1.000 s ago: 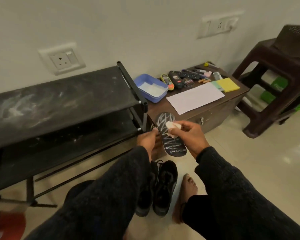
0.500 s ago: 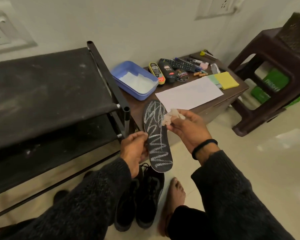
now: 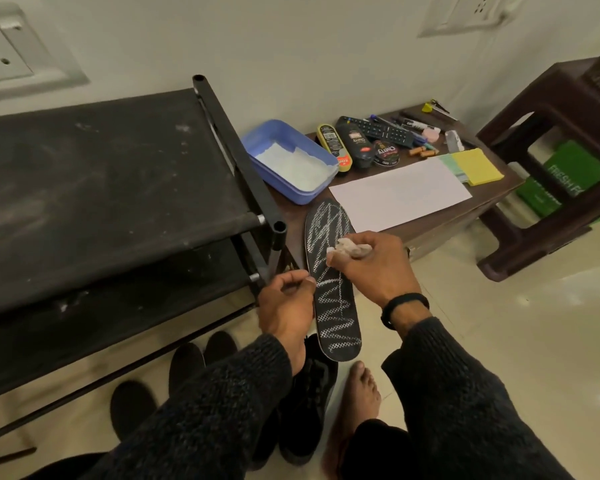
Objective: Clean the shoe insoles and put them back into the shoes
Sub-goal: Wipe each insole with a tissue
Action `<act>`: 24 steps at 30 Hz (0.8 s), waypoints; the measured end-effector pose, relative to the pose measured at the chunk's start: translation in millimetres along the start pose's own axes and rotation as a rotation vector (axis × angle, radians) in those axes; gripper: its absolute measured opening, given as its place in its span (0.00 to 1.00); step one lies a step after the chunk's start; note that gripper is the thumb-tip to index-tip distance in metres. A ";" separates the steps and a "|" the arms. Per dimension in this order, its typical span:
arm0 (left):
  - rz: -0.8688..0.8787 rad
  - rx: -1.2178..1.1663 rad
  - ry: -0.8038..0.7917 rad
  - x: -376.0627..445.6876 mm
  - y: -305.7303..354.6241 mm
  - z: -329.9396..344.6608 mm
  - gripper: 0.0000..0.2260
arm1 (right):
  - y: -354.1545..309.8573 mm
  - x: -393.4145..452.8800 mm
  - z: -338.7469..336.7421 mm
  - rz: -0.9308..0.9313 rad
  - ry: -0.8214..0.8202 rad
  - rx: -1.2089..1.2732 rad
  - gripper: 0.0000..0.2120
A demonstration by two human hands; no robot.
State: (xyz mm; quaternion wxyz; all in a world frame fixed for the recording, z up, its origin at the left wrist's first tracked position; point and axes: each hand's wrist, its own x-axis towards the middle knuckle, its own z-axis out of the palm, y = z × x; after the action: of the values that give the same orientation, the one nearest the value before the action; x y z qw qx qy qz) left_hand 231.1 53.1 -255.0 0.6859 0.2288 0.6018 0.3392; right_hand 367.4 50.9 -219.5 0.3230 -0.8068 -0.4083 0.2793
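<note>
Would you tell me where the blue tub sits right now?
In the head view, the blue tub sits on the low brown table's left end, between the black rack and the polish containers.

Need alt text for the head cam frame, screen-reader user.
A person's left hand grips a black insole scrawled with white marks while the right hand presses a crumpled wipe on it. Black shoes sit on the floor below, beside a black shoe rack.

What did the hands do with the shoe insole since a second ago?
The right hand slid its white wad a little down the insole, from near the top toward the middle. The view also shifted closer. The left hand still pinches the insole's left edge, and the black shoes stay on the floor below.
</note>
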 end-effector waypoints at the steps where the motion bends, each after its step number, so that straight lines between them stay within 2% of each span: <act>1: -0.002 0.006 0.000 -0.5 0.1 -0.5 0.05 | 2.9 1.2 4.4 -0.047 0.028 -0.086 0.11; 5: 0.013 -0.016 -0.043 -6.1 3.8 1.0 0.09 | 13.9 5.7 20.8 -0.159 0.117 -0.295 0.05; 6: 0.063 0.068 -0.050 -9.2 5.2 0.0 0.12 | 14.4 5.4 23.0 -0.166 0.139 -0.325 0.03; 7: 0.195 0.316 -0.072 -10.5 5.4 -2.3 0.17 | 14.8 6.2 25.3 -0.172 0.168 -0.358 0.05; 9: 0.608 1.116 -0.114 -15.6 4.7 -9.3 0.28 | 15.2 8.0 30.2 -0.198 0.216 -0.494 0.05; 10: 0.825 1.378 -0.107 -20.7 4.6 -11.7 0.31 | 13.3 8.1 32.3 -0.213 0.234 -0.562 0.04; 11: 0.932 1.488 -0.109 -25.1 3.4 -12.6 0.33 | 12.4 9.3 34.9 -0.227 0.245 -0.594 0.05; 15: 0.831 1.542 -0.123 -30.8 2.0 -12.2 0.32 | 10.0 8.7 39.9 -0.258 0.211 -0.578 0.05; 20: 0.807 1.561 -0.154 -33.5 14.6 -12.1 0.25 | 13.7 2.8 35.4 -0.275 0.102 -0.538 0.08; 24: 0.771 1.600 -0.193 -38.3 24.2 -8.5 0.19 | 7.3 -2.7 34.0 -0.302 0.091 -0.512 0.06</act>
State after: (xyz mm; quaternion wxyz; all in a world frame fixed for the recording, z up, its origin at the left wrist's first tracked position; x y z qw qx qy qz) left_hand 216.4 40.0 -213.2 0.2070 0.8529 0.4792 0.0039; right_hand 345.2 55.2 -246.1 0.1650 -0.8038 -0.5660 0.0796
